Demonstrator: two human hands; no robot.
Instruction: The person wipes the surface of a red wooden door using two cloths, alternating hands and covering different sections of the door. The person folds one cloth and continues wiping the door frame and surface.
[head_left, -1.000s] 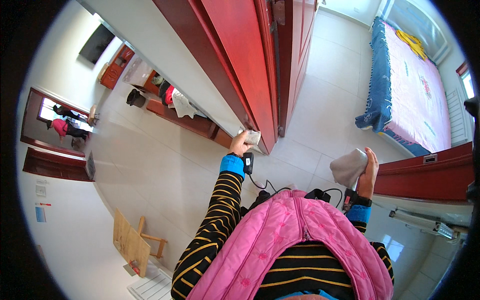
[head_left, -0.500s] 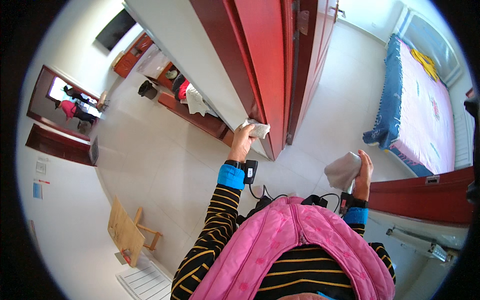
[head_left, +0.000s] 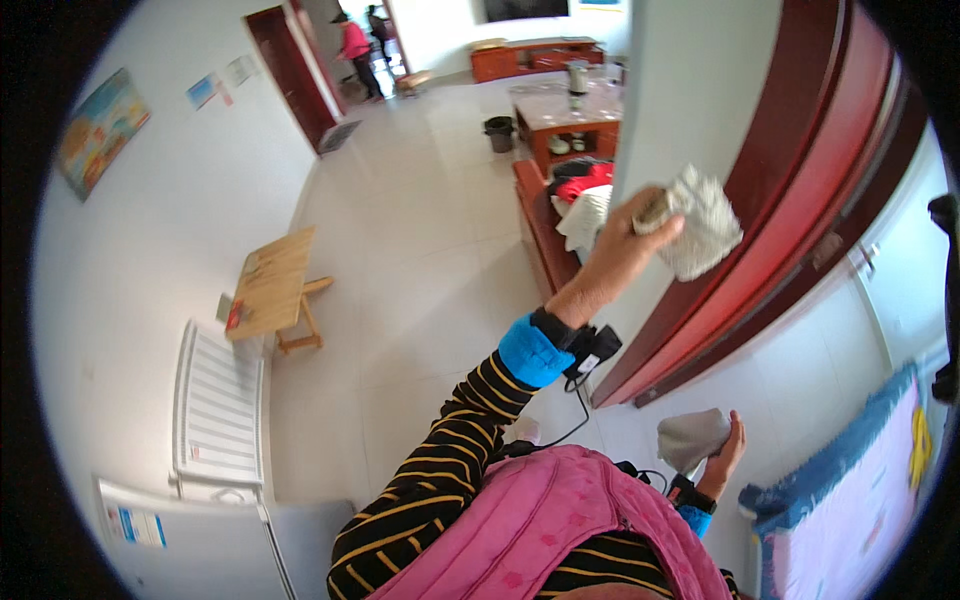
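Note:
Folded in the grip of my left hand (head_left: pixel 622 250) is a whitish, rough-textured cloth (head_left: pixel 702 222). That hand is raised in front of the dark red door frame (head_left: pixel 800 215); I cannot tell whether the cloth touches the wood. Lower down, close to my body on the right, my right hand (head_left: pixel 724 458) grips a smooth grey cloth (head_left: pixel 692 438). Its fingers are closed along the cloth's right side.
A pale wall end (head_left: pixel 690 100) meets the frame. A folding wooden table (head_left: pixel 275 285) and a white radiator (head_left: pixel 218 405) stand left. A bed (head_left: pixel 850 510) is at lower right. Farther off are a dark bin (head_left: pixel 498 133) and a person in pink (head_left: pixel 355 45).
My view has swung left toward the larger room. My left hand has risen with the whitish cloth from low on the door frame. The right hand keeps the grey cloth.

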